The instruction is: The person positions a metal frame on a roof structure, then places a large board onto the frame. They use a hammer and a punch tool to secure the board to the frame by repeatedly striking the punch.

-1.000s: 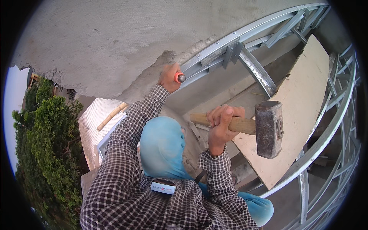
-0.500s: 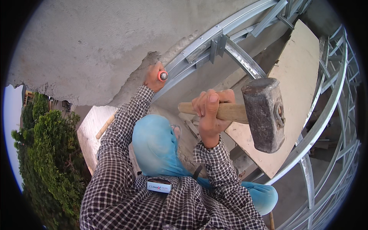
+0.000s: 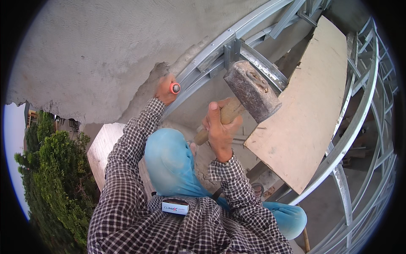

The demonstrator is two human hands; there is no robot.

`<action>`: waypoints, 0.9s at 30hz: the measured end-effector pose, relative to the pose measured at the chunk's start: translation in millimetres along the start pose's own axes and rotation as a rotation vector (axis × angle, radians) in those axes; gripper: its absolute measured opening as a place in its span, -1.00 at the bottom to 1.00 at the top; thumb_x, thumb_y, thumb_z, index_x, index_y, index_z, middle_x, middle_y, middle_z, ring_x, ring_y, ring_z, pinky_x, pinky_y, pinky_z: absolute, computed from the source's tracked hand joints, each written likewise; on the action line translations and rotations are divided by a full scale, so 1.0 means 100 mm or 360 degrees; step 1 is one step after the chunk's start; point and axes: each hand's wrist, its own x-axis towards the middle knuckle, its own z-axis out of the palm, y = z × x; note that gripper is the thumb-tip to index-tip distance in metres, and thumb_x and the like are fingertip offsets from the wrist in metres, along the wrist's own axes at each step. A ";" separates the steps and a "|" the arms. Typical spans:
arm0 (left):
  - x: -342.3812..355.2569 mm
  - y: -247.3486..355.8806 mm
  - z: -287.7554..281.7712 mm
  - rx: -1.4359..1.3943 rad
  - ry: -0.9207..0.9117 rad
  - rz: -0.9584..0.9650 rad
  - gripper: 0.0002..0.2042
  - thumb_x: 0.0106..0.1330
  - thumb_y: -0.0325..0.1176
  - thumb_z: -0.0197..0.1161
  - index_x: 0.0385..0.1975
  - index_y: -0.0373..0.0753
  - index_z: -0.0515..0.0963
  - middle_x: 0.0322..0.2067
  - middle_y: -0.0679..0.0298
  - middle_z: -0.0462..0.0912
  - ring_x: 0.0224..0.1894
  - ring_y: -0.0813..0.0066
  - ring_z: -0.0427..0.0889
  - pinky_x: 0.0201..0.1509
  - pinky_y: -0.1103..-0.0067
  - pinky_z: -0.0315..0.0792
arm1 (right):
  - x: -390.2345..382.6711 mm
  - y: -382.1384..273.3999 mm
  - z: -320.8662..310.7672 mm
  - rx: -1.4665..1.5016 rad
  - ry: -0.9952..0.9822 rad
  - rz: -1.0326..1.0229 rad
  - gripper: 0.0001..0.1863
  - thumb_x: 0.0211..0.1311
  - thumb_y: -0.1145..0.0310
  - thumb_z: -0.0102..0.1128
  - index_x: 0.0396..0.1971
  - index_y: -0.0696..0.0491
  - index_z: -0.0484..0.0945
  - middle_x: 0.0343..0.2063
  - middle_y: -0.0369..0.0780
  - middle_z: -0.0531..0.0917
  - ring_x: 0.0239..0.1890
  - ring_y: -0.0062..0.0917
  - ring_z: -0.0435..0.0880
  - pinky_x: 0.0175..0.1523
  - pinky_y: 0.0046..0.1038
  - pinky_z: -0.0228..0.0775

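Note:
Near a broken edge of the grey plastered wall [image 3: 84,51], my left hand [image 3: 165,91] grips a chisel [image 3: 175,88], seen end-on with its orange guard and dark metal top, beside the curved galvanised steel channel [image 3: 198,60]. My right hand [image 3: 219,131] is wrapped round the wooden handle of a heavy hammer [image 3: 252,91]; its worn, rusty head is tilted above and right of that hand, in front of the steel framing. My bent knees in blue trousers and my checked sleeves fill the lower middle of the view.
A large beige board [image 3: 308,114] lies across the framing at right, with curved steel ribs [image 3: 359,114] beyond it and a drop showing through them. A pale wooden sheet [image 3: 103,148] is at lower left. Trees [image 3: 55,173] stand beyond the edge at far left.
The hammer has swung up and leftward, its head tilting toward the chisel, as my right hand shifted left. My left hand stays on the chisel, slightly left of where it was a second ago.

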 end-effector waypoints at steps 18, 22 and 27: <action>-0.04 0.00 -0.02 -0.0037 -0.0060 -0.0065 -0.83 0.12 -0.44 0.29 -0.44 -0.22 0.38 -0.46 0.08 0.54 -0.31 0.02 0.51 -0.24 0.20 0.35 | 0.18 -0.19 -0.11 0.0314 0.0120 -0.0012 -0.74 0.47 0.24 0.15 -0.34 0.08 0.37 -0.68 -0.36 0.42 -0.68 -0.71 0.39 -0.59 -0.56 0.25; 0.08 0.17 0.05 0.0085 0.0054 0.0152 -0.81 0.18 -0.46 0.27 -0.48 -0.22 0.34 -0.59 0.16 0.47 -0.50 0.12 0.48 -0.39 0.29 0.32 | 0.32 -0.30 -0.14 0.0744 0.0257 -0.0671 -0.78 0.54 0.34 0.03 -0.29 -0.01 0.18 -0.72 -0.40 0.22 -0.73 -0.70 0.23 -0.56 -0.55 0.23; 0.10 0.11 0.13 0.0001 0.0058 0.0238 -0.77 0.19 -0.38 0.32 -0.49 -0.22 0.35 -0.59 0.14 0.48 -0.53 0.14 0.48 -0.42 0.32 0.32 | -0.29 1.21 0.01 -0.0701 -0.0354 0.0348 -0.72 0.30 0.33 0.28 -0.49 0.17 0.44 -0.67 -0.28 0.47 -0.61 -0.57 0.40 -0.47 -0.38 0.26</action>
